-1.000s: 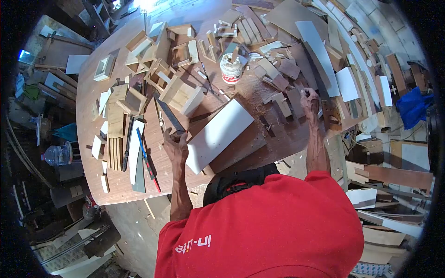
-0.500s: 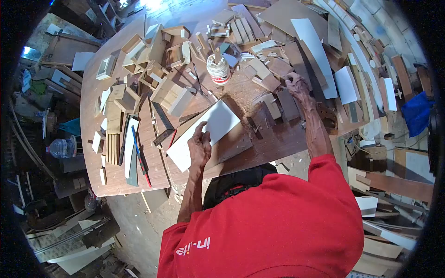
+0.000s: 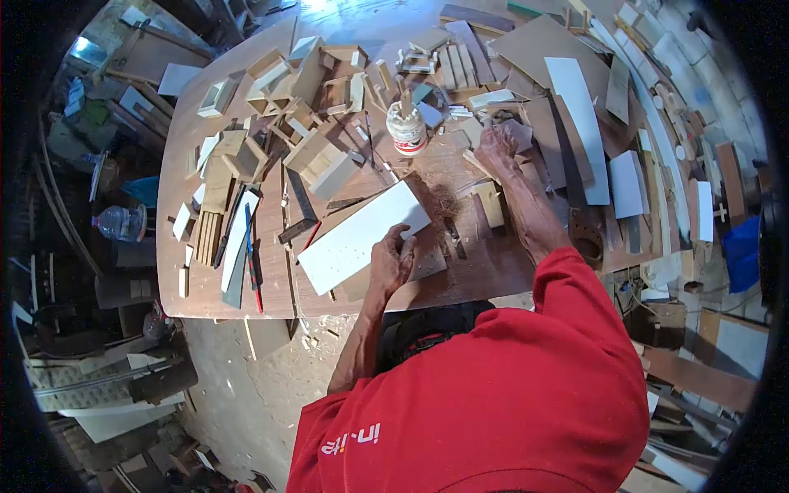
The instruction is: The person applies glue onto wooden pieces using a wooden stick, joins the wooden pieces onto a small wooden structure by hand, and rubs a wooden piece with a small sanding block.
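Note:
A white board (image 3: pixel 353 238) dotted with specks lies slanted near the table's front edge, overlapping a brown panel (image 3: pixel 427 263). My left hand (image 3: pixel 392 259) rests at the board's right edge, its fingers loosely bent and apart, touching the white face. Farther right, my right hand (image 3: pixel 497 148) reaches into a cluster of small wooden offcuts. Its fingers curl downward, and what they hold, if anything, is hidden. Beside that hand lie a pale wood block (image 3: pixel 491 205) and a grey-brown piece (image 3: pixel 518 134). A glue-smeared white tub (image 3: pixel 407 131) with sticks in it stands to the left.
Small open wooden boxes (image 3: pixel 316 160) crowd the table's left and back. A blue-and-red pen-like tool (image 3: pixel 253 259) lies at the left by white and dark strips. Long white (image 3: pixel 579 123) and dark boards line the right side. Sawdust (image 3: pixel 444 201) covers the middle.
My right hand has moved left across the wooden pieces, closer to the tub. My left hand has slid toward the white board's right edge. The view has shifted slightly.

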`<state>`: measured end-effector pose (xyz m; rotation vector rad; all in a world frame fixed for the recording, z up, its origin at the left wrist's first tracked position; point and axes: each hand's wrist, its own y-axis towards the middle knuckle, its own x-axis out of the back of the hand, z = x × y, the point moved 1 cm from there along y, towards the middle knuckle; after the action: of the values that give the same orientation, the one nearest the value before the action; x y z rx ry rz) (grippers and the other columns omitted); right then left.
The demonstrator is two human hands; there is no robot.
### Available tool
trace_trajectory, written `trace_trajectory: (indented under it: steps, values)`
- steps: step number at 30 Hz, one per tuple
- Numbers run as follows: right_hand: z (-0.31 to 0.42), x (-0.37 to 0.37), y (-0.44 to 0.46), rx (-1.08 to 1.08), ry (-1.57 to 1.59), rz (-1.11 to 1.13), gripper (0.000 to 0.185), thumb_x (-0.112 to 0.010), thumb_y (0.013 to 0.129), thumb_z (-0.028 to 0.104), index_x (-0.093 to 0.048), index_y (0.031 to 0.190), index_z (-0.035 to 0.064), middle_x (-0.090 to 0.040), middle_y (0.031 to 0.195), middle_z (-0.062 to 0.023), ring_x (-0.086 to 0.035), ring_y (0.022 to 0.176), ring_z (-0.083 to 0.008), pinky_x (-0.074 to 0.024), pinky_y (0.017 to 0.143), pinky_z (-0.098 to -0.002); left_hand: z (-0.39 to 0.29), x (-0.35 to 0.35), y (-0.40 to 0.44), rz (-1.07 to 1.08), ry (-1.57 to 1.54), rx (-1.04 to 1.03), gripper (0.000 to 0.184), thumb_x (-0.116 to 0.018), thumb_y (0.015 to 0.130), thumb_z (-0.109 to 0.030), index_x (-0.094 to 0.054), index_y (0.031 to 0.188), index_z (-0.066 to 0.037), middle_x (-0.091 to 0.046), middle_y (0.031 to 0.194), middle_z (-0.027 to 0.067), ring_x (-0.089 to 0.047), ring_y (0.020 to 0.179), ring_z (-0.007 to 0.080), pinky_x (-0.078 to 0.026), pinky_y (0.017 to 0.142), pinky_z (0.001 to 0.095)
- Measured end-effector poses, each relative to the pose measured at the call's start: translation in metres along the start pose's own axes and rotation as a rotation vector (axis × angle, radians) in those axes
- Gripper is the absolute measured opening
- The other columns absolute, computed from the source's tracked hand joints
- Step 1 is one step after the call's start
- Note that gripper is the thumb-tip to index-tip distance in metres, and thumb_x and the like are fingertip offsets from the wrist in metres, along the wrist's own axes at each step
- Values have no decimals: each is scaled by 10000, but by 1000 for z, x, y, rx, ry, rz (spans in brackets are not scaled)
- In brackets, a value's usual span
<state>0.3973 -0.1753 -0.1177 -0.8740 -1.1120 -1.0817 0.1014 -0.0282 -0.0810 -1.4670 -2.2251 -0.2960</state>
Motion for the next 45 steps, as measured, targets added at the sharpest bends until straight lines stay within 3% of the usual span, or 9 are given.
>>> trace_trajectory:
  steps: [6, 8, 10, 13, 16, 20, 30, 38, 45]
  values:
    - [-5, 11, 4, -30, 91, 42, 418, -613, 784, 234, -533, 1146, 42, -555, 1186, -229, -477, 1178, -422, -425, 914, -489, -4, 5, -3, 35, 118, 58, 276, -591, 896, -130, -559, 1134, 6, -629, 649, 104, -584, 577, 133, -464, 552, 291]
    - [-7, 20, 0, -28, 107, 52, 406, -618, 783, 244, -544, 1126, 40, -566, 1167, -234, -476, 1178, -423, -422, 915, -476, -8, 4, -3, -35, 58, -4, 283, -611, 859, -111, -561, 1105, 19, -582, 594, 146, -553, 501, 237, -446, 519, 350]
    - [-8, 43, -21, 2, 362, -356, 332, -618, 820, 246, -595, 1058, 16, -609, 1069, -237, -542, 1074, -396, -441, 834, -458, -9, 2, 0, -7, 21, 7, 304, -599, 881, -124, -543, 1143, 19, -623, 707, 143, -591, 590, 203, -476, 575, 325]
    - [-8, 69, -52, 197, 626, -410, 304, -587, 878, 261, -625, 1039, 5, -636, 1013, -224, -596, 979, -354, -454, 807, -428, -19, -6, 11, 57, -194, 21, 364, -597, 901, -137, -500, 1214, 22, -657, 904, 149, -629, 725, 173, -511, 660, 302]
    - [-3, 73, -98, 129, 745, 81, 320, -543, 931, 266, -611, 1098, 2, -638, 1021, -209, -621, 915, -312, -463, 803, -379, -42, -25, 25, 37, -536, 31, 457, -625, 894, -139, -445, 1283, 20, -637, 1023, 154, -621, 804, 171, -513, 703, 297]
    - [32, 68, -159, 203, 928, 66, 300, -484, 967, 232, -605, 1107, -5, -644, 978, -190, -618, 905, -259, -465, 800, -351, -56, -45, 43, -146, -668, -210, 597, -667, 876, -143, -360, 1367, 3, -616, 1053, 140, -605, 819, 145, -501, 701, 268]
    - [37, 51, -188, 447, 1087, 239, 301, -552, 900, 144, -594, 1154, -14, -651, 977, -209, -633, 911, -314, -482, 819, -378, -39, -10, 38, -162, -534, 78, 382, -692, 835, -81, -628, 1211, -75, -581, 710, -23, -473, 650, 42, -411, 588, 208]
    - [92, 69, -184, 199, 1066, 492, 322, -616, 869, 194, -632, 1099, -31, -655, 792, -84, -582, 613, -115, -477, 555, -274, -30, 34, 40, -225, -631, 227, 628, -643, 852, -48, -316, 1387, -10, -643, 1028, 205, -659, 859, 216, -578, 685, 338]
    - [156, 38, -172, 305, 1120, 394, 325, -562, 911, 249, -643, 1064, -26, -646, 772, -62, -586, 640, -123, -487, 569, -272, 12, 93, 49, -248, -809, 164, 251, -636, 880, -119, -576, 1073, 31, -664, 970, 126, -659, 792, 187, -575, 646, 311]
